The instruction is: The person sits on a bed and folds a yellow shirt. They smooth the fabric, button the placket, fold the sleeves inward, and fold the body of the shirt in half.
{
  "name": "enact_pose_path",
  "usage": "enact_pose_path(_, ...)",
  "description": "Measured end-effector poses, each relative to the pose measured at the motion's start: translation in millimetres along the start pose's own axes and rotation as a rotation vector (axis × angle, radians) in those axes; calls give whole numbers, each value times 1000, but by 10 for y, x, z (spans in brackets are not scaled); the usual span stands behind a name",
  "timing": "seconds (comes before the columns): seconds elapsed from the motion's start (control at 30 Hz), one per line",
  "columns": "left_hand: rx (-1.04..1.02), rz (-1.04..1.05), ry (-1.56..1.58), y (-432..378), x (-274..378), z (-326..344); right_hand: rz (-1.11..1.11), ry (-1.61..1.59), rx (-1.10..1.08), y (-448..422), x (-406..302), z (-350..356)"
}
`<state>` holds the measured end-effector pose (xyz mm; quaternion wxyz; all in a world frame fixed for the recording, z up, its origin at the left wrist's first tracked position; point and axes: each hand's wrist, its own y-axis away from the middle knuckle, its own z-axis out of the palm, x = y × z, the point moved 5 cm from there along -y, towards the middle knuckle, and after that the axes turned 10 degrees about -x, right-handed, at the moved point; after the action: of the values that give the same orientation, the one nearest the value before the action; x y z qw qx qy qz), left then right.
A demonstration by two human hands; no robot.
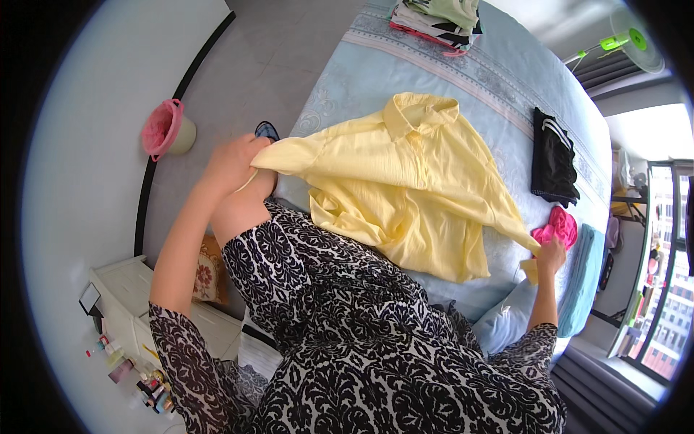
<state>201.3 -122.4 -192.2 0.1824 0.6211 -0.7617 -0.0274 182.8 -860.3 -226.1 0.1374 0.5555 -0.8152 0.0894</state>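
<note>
A yellow collared shirt (379, 168) lies spread on the bed in front of me, its collar towards the far side and its sleeves pulled out to both sides. My left hand (233, 160) grips the end of one sleeve beyond the bed's near left edge. At the right, my right hand (551, 255) is closed on the other sleeve near its cuff. Just behind that hand lies a bright pink cloth item (563, 225). The lower part of the shirt is rumpled close to my lap.
On the light blue bedspread (347, 92) are a stack of folded clothes (436, 21), folded black clothing (553, 157), a blue pillow (504, 320) and a folded teal cloth (583, 282). A lined bin (184, 135) stands by the wall; a green fan (637, 40) is far right.
</note>
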Motion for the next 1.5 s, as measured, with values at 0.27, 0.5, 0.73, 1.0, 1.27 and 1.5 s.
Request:
enact_pose_path(0.27, -283, 34, 104, -111, 26, 789, -736, -714, 59, -188, -3094, -805)
enact_pose_path(0.5, -152, 94, 136, 105, 141, 777, -721, -500, -55, -665, -4164, -844)
enact_pose_path(0.73, -218, 84, 126, 107, 287, 790, -729, -668, 171, -322, -4039, -363)
enact_pose_path(1.0, -358, 82, 83, 1, 284, 926, -831, -753, 245, -67, -3437, -285)
enact_pose_path(1.27, -530, 71, 130, -78, 343, 1029, -794, -940, -224, -628, -3770, -891)
enact_pose_path(1.5, -494, 15, 177, 41, 217, 1045, -913, -707, -426, -974, -4112, -841)
